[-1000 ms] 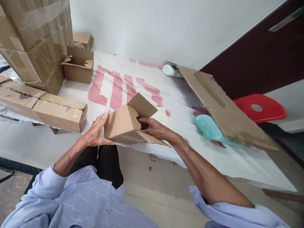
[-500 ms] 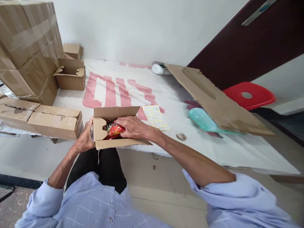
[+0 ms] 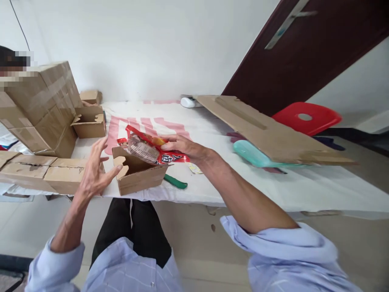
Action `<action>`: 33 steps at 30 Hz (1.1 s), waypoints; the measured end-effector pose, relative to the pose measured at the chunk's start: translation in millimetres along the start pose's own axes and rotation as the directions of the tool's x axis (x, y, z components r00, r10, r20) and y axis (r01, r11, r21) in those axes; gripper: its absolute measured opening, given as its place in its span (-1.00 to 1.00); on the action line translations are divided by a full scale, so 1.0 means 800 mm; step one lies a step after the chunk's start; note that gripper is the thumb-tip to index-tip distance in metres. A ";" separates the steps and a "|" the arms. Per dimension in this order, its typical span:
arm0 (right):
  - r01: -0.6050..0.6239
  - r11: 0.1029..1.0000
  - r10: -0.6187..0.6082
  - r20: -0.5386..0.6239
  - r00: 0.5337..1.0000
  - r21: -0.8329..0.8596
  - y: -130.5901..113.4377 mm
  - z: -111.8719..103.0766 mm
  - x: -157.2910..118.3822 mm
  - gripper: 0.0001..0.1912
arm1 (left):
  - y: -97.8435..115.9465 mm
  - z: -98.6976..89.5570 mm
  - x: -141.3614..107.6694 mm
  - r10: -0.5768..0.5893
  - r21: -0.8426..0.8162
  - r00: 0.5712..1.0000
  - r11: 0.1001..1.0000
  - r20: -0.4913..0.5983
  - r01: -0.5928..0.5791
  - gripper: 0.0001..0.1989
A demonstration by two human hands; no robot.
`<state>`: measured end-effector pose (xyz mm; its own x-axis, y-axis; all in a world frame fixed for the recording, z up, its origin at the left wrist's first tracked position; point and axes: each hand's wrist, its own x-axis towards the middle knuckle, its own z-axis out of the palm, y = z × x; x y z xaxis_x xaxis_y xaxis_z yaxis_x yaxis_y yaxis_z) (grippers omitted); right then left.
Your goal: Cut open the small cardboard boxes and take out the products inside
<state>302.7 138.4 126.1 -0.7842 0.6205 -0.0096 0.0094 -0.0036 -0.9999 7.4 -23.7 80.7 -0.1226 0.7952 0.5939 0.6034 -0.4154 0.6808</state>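
My right hand (image 3: 182, 147) grips a red plastic snack packet (image 3: 146, 149) with a brownish underside and a yellow patch, raised over the cardboard box. The open cardboard box (image 3: 142, 180) stands at the table's front edge, its left flap upright, its inside partly hidden by the packet. Left of that box, my left hand (image 3: 99, 170) is open, fingers spread, the thumb close to the left flap and nothing in it. By the box's right side lies a slim green object (image 3: 175, 181), its kind unclear. A yellow printed sheet (image 3: 195, 168) is mostly covered by my right wrist.
Closed boxes (image 3: 27, 172) line the left front edge, behind them taped stacked cartons (image 3: 42, 109) and another open box (image 3: 89, 123). On the right lie a leaning cardboard sheet (image 3: 243, 125), a turquoise plastic item (image 3: 253, 154) and a red stool (image 3: 308, 117). Part of a person's head (image 3: 12, 59) shows far left.
My right hand has lifted the red packet out of the box. My left hand has let go of the box's side and spread open. The green object now shows beside the box.
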 end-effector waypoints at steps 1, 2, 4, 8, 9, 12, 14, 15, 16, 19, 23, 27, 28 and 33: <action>0.012 0.999 -0.013 0.030 0.999 0.033 0.000 0.007 0.005 -0.52 | 0.007 -0.002 0.026 0.038 -0.070 0.997 0.997 0.064 -0.033 -0.07; 0.036 0.997 -0.039 0.050 0.998 0.067 -0.001 0.015 0.010 -0.51 | 0.011 -0.002 0.051 0.051 -0.146 0.990 0.989 0.133 -0.032 -0.12; 0.114 0.982 -0.122 0.045 0.991 0.149 -0.006 0.027 0.017 -0.39 | 0.012 0.000 0.093 0.007 -0.293 0.983 0.955 0.183 0.048 -0.33; 0.353 0.907 -0.338 -0.104 0.935 0.228 -0.016 0.042 0.032 -0.18 | 0.008 0.001 0.132 -0.114 -0.420 0.993 0.902 -0.009 0.099 -0.46; 0.402 0.890 -0.377 -0.151 0.914 0.213 -0.015 0.043 0.039 -0.20 | 0.007 0.001 0.136 -0.124 -0.416 0.991 0.905 -0.057 0.089 -0.46; 0.430 0.878 -0.379 -0.243 0.893 0.210 -0.002 0.044 0.075 -0.35 | -0.002 0.003 0.139 -0.219 -0.372 0.971 0.913 -0.101 0.167 -0.43; 0.360 0.890 -0.291 -0.258 0.921 0.279 0.014 0.040 0.103 -0.52 | -0.016 0.007 0.140 -0.375 -0.334 0.924 0.882 -0.074 0.331 -0.40; 0.300 0.898 -0.223 -0.255 0.941 0.321 0.023 0.038 0.115 -0.60 | -0.025 0.010 0.140 -0.452 -0.314 0.890 0.855 -0.057 0.413 -0.39; 0.234 0.904 -0.149 -0.250 0.957 0.357 0.032 0.035 0.126 -0.68 | -0.035 0.013 0.140 -0.516 -0.295 0.855 0.824 -0.042 0.483 -0.38; 0.088 0.905 0.013 -0.232 0.973 0.416 0.051 0.026 0.151 -0.85 | -0.063 0.020 0.141 -0.614 -0.255 0.789 0.765 -0.010 0.591 -0.37; 0.048 0.909 0.052 -0.227 0.972 0.413 0.062 0.018 0.169 -0.91 | -0.086 0.022 0.145 -0.668 -0.230 0.744 0.725 -0.006 0.649 -0.38; 0.006 0.915 0.091 -0.220 0.971 0.402 0.070 0.012 0.182 -0.95 | -0.096 0.023 0.148 -0.689 -0.226 0.724 0.708 -0.017 0.669 -0.40; -0.004 0.916 0.101 -0.220 0.970 0.400 0.073 0.011 0.185 -0.96 | -0.097 0.024 0.147 -0.692 -0.226 0.721 0.705 -0.016 0.672 -0.41; -0.050 0.920 0.147 -0.224 0.963 0.389 0.079 0.007 0.196 -0.90 | -0.107 0.030 0.146 -0.705 -0.230 0.709 0.693 -0.021 0.683 -0.42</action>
<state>176.5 231.0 61.2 -0.6151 0.7729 -0.1556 -0.1936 -0.3394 -0.9205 -39.3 115.6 81.4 -0.5293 0.8470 -0.0502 0.1529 0.1534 0.9763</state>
